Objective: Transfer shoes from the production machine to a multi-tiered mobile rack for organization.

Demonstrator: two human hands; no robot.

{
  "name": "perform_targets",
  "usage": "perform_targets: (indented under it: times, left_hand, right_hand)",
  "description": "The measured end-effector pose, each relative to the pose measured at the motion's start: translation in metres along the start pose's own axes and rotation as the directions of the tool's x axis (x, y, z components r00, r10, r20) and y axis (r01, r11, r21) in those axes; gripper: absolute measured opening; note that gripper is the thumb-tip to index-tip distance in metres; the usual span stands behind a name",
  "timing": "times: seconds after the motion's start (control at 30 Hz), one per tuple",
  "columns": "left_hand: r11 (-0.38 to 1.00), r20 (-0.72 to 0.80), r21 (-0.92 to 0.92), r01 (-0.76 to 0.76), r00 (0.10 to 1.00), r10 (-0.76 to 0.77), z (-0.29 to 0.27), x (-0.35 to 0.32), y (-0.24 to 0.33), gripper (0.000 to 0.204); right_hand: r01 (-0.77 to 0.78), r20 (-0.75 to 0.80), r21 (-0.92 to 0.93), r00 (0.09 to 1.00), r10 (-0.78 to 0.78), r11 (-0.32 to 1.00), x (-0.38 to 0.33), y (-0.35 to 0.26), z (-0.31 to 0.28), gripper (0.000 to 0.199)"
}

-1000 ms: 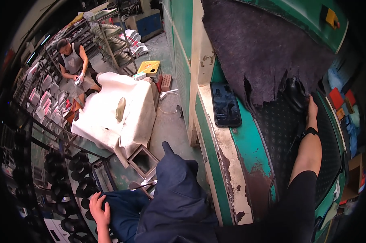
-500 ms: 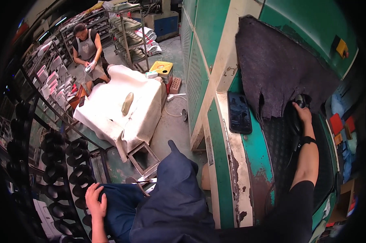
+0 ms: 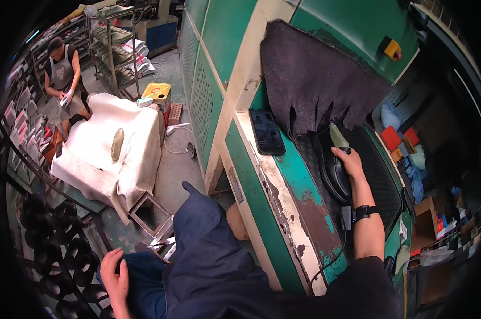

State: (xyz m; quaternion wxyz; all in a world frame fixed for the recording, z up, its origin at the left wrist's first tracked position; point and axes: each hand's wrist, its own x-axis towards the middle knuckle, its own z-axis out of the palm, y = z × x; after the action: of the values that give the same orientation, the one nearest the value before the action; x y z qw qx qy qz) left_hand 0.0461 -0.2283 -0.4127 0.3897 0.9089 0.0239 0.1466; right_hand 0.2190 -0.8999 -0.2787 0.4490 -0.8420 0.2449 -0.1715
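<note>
My right hand (image 3: 351,165) grips a black shoe-shaped piece (image 3: 337,178) on the dark studded conveyor belt (image 3: 381,178). Just past my fingers, an olive-green pointed shoe part (image 3: 338,136) shows at its far end; how the two join is hidden. A ragged dark curtain flap (image 3: 320,74) hangs right behind them over the machine's opening. Fingers loosely apart and holding nothing, my left hand (image 3: 115,279) rests by my left thigh. A black phone (image 3: 267,132) lies on the machine's ledge, left of the belt.
The green machine (image 3: 211,101) rises ahead. At left, a white-draped table (image 3: 139,159) bears an olive shoe (image 3: 117,144). Beyond it a person in an apron (image 3: 65,74) handles a pale shoe beside a shoe rack (image 3: 110,50). Black shoe-shaped pieces (image 3: 49,252) hang lower left; cardboard boxes (image 3: 424,226) stand right.
The view has swung right. My right hand has come back toward me from the curtain's edge with the black piece, and the olive-green part now shows. My left hand stays by my thigh.
</note>
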Motion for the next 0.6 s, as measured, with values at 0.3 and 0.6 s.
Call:
perform_targets:
  times: [0.3, 0.6]
  left_hand:
    - [0.623, 0.293, -0.77, -0.138, 0.791, 0.537, 0.05, 0.064, 0.124, 0.051]
    - [-0.229, 0.47, -0.753, 0.617, 0.748, 0.47, 0.033, 0.034, 0.151, 0.101]
  right_hand:
    - [-0.242, 0.376, 0.917, 0.788, -0.488, 0.316, -0.093, -0.083, 0.001, 0.053]
    - [-0.462, 0.536, 0.821, 0.422, -0.731, 0.336, -0.207, -0.188, 0.2, 0.06]
